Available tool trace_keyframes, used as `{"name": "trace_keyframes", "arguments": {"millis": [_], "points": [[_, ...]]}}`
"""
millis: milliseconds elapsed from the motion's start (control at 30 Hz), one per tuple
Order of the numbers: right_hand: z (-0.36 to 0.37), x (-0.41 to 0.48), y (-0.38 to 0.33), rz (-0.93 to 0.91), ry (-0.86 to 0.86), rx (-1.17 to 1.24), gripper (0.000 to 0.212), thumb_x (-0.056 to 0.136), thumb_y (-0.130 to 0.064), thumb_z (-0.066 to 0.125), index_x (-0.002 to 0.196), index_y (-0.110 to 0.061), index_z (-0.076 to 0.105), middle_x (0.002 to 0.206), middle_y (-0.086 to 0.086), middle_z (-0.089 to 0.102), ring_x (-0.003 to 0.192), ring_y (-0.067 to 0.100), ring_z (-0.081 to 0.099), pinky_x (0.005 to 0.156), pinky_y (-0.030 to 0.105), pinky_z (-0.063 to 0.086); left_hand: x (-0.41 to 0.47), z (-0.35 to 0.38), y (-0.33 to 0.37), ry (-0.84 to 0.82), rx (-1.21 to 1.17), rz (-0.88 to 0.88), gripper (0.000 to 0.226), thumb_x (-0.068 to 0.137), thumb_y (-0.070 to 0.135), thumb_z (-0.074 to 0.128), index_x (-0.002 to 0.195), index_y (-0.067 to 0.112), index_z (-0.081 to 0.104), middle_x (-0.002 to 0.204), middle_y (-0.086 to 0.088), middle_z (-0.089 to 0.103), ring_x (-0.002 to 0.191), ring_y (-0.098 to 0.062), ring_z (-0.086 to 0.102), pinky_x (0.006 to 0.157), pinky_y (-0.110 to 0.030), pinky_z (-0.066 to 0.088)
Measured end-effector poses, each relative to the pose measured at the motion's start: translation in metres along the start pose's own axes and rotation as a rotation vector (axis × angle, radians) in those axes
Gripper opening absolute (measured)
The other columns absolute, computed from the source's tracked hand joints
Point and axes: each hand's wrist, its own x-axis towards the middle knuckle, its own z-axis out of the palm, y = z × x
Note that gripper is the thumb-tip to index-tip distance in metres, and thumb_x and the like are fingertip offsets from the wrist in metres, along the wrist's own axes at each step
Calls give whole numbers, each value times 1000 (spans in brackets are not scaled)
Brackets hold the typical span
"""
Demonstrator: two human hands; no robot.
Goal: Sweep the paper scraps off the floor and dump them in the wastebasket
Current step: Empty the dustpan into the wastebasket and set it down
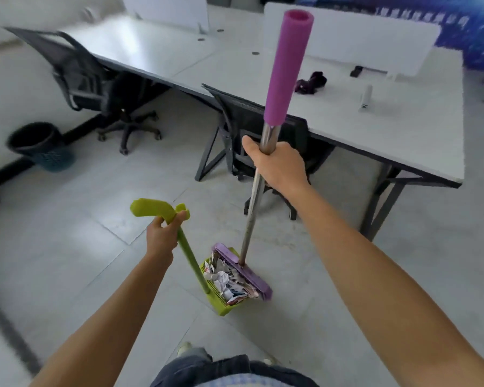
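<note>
My right hand (278,163) grips the metal shaft of a broom (252,210) just below its purple foam sleeve. The purple broom head (245,272) lies against the open side of a lime-green dustpan (221,305), which is full of crumpled paper scraps (229,280). My left hand (162,236) holds the green upright handle of the dustpan near its top. A dark wastebasket (39,146) with a blue mesh wall stands on the floor at the far left, well apart from the dustpan.
Grey desks (389,127) with white dividers fill the back and right. Two black office chairs (101,88) stand at the desks, one straight behind the broom. A dark cloth (310,82) and a white object (366,97) lie on the desk. Tiled floor stretches between me and the wastebasket.
</note>
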Motion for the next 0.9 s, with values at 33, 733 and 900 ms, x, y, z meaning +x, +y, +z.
{"name": "trace_keyframes", "arguments": {"millis": [33,733,900], "points": [[13,2,-12,-27,-43,-1,56,87,-55,47,45,-20,33,43,-8,40,44,9,44,52,24,36,3,-16,-1,38,-19,-1,20,87,25,65,96,10,55,75,-2,48,85,-25,46,58,-26,38],[310,21,-224,-304,-493,-115,51,87,-54,46,60,-12,40,68,10,51,63,23,53,74,42,55,119,-311,-16,468,-148,-78,21,80,32,72,68,27,56,76,-1,51,83,-23,48,78,-39,45],[348,42,-248,-340,-555,-110,47,86,-54,48,69,-9,48,69,12,52,64,24,53,75,44,54,148,-337,-12,544,-208,-111,20,80,30,73,83,16,60,83,-3,52,86,-21,48,93,-49,47]]}}
